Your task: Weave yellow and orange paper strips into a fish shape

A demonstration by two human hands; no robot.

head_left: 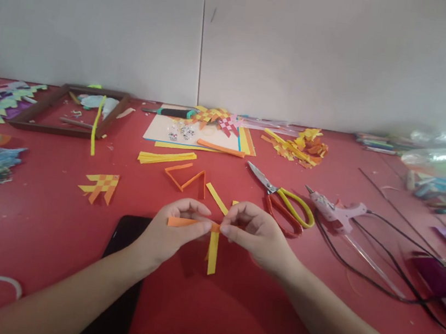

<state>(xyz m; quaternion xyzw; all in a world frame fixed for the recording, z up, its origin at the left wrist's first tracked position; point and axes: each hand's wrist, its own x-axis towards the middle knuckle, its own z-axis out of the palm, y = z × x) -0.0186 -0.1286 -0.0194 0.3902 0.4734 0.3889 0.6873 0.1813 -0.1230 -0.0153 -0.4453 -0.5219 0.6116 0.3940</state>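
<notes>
Above the table [52,231], left hand [175,229] and right hand [258,238] pinch closed on an orange strip [179,221] running leftward, a yellow strip [213,254] pointing bodyward.

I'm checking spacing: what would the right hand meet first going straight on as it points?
Past the orange strip it holds, the right hand would likely meet the left hand; depth is unclear.

A flat red tabletop [51,237] carries a brown rectangular frame [56,130]; red-and-yellow-handled metal scissors [272,189]; a pink plastic glue gun [336,213]; a woven orange-and-yellow paper fish [101,185]
</notes>
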